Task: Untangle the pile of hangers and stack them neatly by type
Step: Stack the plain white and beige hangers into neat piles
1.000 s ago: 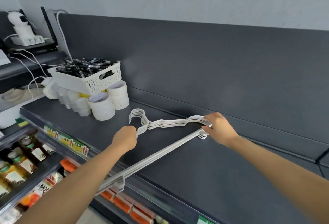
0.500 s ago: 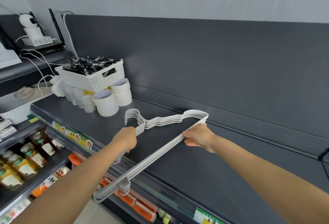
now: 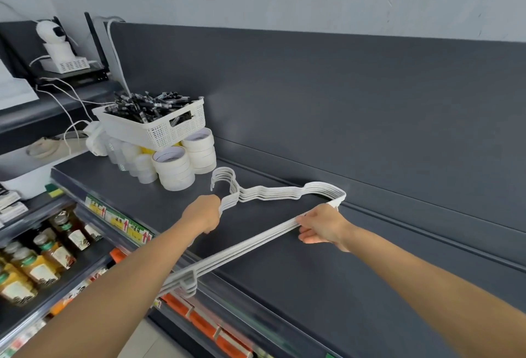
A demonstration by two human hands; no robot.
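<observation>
A nested stack of several white wire hangers lies on the dark grey shelf, hooks pointing toward the tape rolls. My left hand grips the stack at the neck, just below the hooks. My right hand grips the long bottom bars near the far shoulder end. The near shoulder end of the stack juts out past the shelf's front edge, partly hidden by my left forearm.
A white basket of black pens sits on stacked white tape rolls at the shelf's left end. Bottles fill lower shelves at the left. A white camera and cables stand on the far left shelf.
My right hand slid from the far shoulder corner of the hangers down onto the bottom bars. The stack shifted slightly toward the back panel. My left hand kept its hold at the neck.
</observation>
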